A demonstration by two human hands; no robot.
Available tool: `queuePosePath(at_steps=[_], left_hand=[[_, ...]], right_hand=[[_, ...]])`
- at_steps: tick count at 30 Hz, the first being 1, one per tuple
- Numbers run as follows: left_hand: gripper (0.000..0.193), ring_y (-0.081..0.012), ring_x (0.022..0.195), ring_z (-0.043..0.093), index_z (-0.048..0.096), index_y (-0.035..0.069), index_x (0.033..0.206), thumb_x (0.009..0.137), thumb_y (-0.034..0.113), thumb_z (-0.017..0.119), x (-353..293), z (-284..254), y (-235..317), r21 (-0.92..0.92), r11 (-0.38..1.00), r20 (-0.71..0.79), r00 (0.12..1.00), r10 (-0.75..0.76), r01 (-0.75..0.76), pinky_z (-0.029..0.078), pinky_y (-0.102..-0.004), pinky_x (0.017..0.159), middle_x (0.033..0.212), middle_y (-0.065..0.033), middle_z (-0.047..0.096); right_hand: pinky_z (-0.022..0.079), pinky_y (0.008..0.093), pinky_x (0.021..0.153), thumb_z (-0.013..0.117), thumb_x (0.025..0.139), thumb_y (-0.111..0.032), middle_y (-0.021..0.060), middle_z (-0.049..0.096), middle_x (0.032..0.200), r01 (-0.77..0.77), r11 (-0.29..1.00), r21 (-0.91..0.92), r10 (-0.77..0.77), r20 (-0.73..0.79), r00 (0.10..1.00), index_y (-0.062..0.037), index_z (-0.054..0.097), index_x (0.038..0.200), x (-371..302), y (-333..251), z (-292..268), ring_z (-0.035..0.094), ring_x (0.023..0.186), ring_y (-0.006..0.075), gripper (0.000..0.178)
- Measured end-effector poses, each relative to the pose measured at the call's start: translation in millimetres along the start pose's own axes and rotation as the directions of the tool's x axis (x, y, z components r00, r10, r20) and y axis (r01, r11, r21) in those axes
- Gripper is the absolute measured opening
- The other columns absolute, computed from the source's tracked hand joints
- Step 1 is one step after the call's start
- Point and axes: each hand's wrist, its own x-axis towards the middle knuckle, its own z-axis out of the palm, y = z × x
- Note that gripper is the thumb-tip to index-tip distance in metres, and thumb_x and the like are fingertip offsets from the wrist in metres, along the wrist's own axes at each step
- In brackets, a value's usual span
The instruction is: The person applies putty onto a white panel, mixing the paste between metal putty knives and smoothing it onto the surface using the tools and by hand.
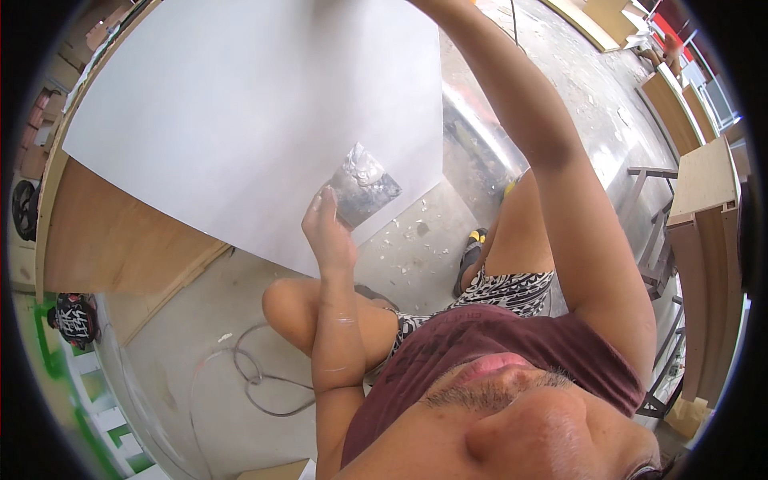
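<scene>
My left hand [328, 228] is closed on the near left edge of a square metal plate [360, 200] smeared with pale, putty-like paste. The plate is tilted like a diamond above the near edge of a large smooth white panel [232, 112]. My right arm [552, 152] reaches far forward over the panel's right side. Its hand lies beyond the upper edge of the picture, so its fingers and anything in them are hidden. A dark, blurred patch shows on the panel near the top.
Bare plywood [120, 232] borders the panel at the left. A thin hose [256, 376] coils on the concrete floor, which is strewn with pale flakes. Wooden cabinet parts [708, 208] stand on dark metal supports at the right. Another person [672, 52] is at the far right.
</scene>
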Motion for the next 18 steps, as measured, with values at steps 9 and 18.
queuePosePath(at_steps=[9, 18], left_hand=[[0.034, -0.02, 0.106, 0.06, 0.058, -0.011, 0.12, 0.103, 0.018, 0.051, -1.7, 1.0, 0.0, 0.018, 1.0, 0.005, 1.0, 0.016, -0.016, 0.048, -0.0355, 0.094, 0.114, -0.0126, 0.062], [0.033, -0.019, 0.106, 0.059, 0.057, -0.011, 0.12, 0.104, 0.017, 0.051, -1.4, -1.9, 1.3, -0.005, 1.0, 0.021, 1.0, 0.013, -0.013, 0.049, -0.0349, 0.094, 0.115, -0.0118, 0.062]], right_hand=[[0.052, 0.0348, 0.067, 0.059, 0.087, -0.012, 0.0146, 0.073, 0.084, -0.402, 0.839, 0.367, 0.433, -0.002, 0.901, -0.0016, 0.074, 0.103, 49.5, 73.0, -40.8, 0.069, 0.074, 0.0209, 0.025], [0.052, 0.0382, 0.071, 0.059, 0.084, -0.013, 0.0154, 0.072, 0.083, -0.428, 0.871, 0.242, 0.446, -0.022, 0.895, -0.002, 0.075, 0.099, 69.6, 93.5, -22.0, 0.07, 0.079, 0.0241, 0.024]])
